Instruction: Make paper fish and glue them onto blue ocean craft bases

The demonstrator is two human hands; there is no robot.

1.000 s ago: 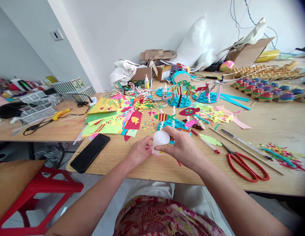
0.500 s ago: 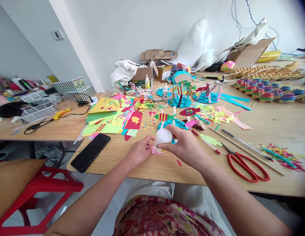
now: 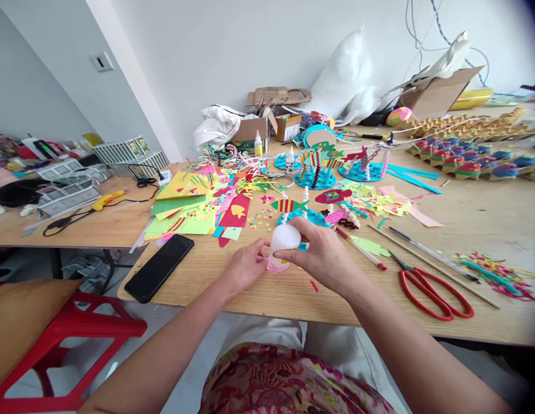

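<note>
My right hand (image 3: 323, 256) grips a white glue bottle (image 3: 283, 238), tipped nozzle-down over a small pink paper piece (image 3: 275, 267) on the wooden table (image 3: 259, 287). My left hand (image 3: 245, 267) has its fingers pinched on the pink piece's left edge and holds it against the tabletop. Just behind the bottle stands a blue disc with a striped paper fish (image 3: 288, 205) on white posts.
A black phone (image 3: 159, 267) lies to the left near the table edge. Red scissors (image 3: 431, 289), a red-tipped pencil (image 3: 360, 248) and thin sticks (image 3: 431, 264) lie to the right. Coloured paper sheets (image 3: 185, 210), scraps and more fish models crowd the middle. A red stool (image 3: 64, 345) stands lower left.
The glue bottle has shifted slightly and tilted lower onto the pink piece. Both hands stay nearly where they were.
</note>
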